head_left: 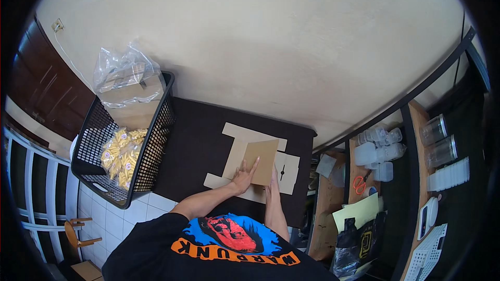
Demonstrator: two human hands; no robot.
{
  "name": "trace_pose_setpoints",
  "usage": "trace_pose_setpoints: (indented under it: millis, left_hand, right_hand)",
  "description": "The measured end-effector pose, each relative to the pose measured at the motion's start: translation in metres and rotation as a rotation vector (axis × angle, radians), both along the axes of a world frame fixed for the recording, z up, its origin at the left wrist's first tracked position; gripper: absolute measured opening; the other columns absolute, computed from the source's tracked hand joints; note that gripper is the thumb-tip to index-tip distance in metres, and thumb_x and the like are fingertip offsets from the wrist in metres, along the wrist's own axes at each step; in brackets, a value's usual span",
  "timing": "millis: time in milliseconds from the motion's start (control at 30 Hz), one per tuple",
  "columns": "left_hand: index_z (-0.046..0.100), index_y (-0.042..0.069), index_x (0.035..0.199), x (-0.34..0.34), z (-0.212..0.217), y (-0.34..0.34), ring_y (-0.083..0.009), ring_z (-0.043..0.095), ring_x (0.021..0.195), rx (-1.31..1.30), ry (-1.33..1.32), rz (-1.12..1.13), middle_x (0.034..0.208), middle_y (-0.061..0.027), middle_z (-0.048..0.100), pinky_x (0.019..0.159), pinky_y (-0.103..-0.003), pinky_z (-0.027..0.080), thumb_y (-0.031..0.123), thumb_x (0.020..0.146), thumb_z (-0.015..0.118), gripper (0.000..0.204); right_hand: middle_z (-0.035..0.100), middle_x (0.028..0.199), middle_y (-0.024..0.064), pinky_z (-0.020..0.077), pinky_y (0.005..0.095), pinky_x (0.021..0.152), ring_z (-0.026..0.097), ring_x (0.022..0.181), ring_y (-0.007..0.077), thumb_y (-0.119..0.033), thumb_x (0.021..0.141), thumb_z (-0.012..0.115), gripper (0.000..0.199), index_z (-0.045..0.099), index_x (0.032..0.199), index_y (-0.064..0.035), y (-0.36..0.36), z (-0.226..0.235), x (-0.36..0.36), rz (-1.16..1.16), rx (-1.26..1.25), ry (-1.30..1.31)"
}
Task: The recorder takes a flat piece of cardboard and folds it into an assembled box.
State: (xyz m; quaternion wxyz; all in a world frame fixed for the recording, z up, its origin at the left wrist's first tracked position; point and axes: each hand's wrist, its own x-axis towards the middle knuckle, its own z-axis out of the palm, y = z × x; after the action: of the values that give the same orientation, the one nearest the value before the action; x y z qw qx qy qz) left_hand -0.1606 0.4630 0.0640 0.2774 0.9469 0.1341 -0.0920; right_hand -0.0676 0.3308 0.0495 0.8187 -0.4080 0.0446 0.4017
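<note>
I count two hands of my own, one left grip [242, 179] and one right grip [273, 178], one cardboard box blank [264, 162], and one dark counter [190, 130]. There is one black plastic basket [151, 151]; its snack packets [125, 162] are several, overlapping too much for me to number. I see one pair of orange-handled scissors [359, 184], two clear cylindrical jars [441, 152], one white perforated basket [426, 256], one wooden stool [73, 234], one brown door [47, 80] and one wall socket [57, 25].
</note>
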Motion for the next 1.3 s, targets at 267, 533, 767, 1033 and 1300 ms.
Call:
trace_pose_setpoints:
  millis: [267, 533, 767, 1033, 1300]
  left_hand:
    - [-0.007, 0.056, 0.157, 0.04, -0.001, -0.014, -0.0585, 0.025, 0.146, -0.008, 0.376, 0.055, 0.166, -0.0319, 0.001, 0.115, -0.065, 0.032, -0.002, 0.097, 0.045, 0.098]
    - [0.0, 0.062, 0.155, 0.068, 0.015, -0.034, -0.0618, 0.015, 0.147, -0.034, 0.533, 0.125, 0.169, -0.0227, -0.006, 0.113, -0.066, 0.032, 0.002, 0.102, 0.043, 0.091]
    - [-0.01, 0.05, 0.159, 0.085, 0.008, -0.04, -0.0613, 0.018, 0.146, 0.035, 0.636, 0.108, 0.167, -0.0288, 0.009, 0.111, -0.069, 0.035, 0.003, 0.095, 0.059, 0.106]
    - [-0.007, 0.023, 0.164, 0.114, -0.019, -0.035, -0.0534, 0.038, 0.141, 0.228, 0.733, -0.224, 0.14, -0.0316, 0.055, 0.112, -0.071, 0.031, 0.042, 0.087, 0.075, 0.114]
    - [0.016, 0.033, 0.164, 0.109, -0.008, -0.016, -0.0488, 0.011, 0.153, 0.472, 0.382, -0.326, 0.167, -0.0231, 0.019, 0.116, -0.074, 0.017, 0.074, 0.08, 0.064, 0.105]
  right_hand:
    - [0.059, 0.137, 0.0109, 0.0472, 0.0384, 0.108, 0.057, 0.127, 0.0227, -0.029, 0.106, 0.054, 0.05, 0.045, 0.15, -0.0063, -0.001, -0.04, 0.039, -0.066, -0.023, 0.007]
    - [0.061, 0.136, 0.0121, 0.0481, 0.0378, 0.107, 0.058, 0.126, 0.0232, -0.025, 0.106, 0.053, 0.048, 0.047, 0.148, -0.0045, -0.049, -0.068, 0.082, -0.157, -0.037, 0.014]
    - [0.068, 0.123, 0.0122, 0.0569, 0.0396, 0.092, 0.068, 0.106, 0.0264, -0.012, 0.099, 0.061, 0.037, 0.059, 0.131, 0.0061, -0.062, -0.071, 0.102, -0.148, -0.217, 0.033]
    - [0.074, 0.095, 0.0254, 0.0589, 0.0467, 0.08, 0.073, 0.087, 0.0423, -0.029, 0.065, 0.094, 0.041, 0.074, 0.085, 0.0004, -0.043, -0.02, 0.1, -0.097, -1.489, -0.525]
    - [0.074, 0.088, 0.0226, 0.0583, 0.05, 0.077, 0.073, 0.087, 0.0424, -0.035, 0.064, 0.094, 0.043, 0.073, 0.084, -0.003, -0.059, -0.008, 0.109, 0.068, -1.668, -0.656]
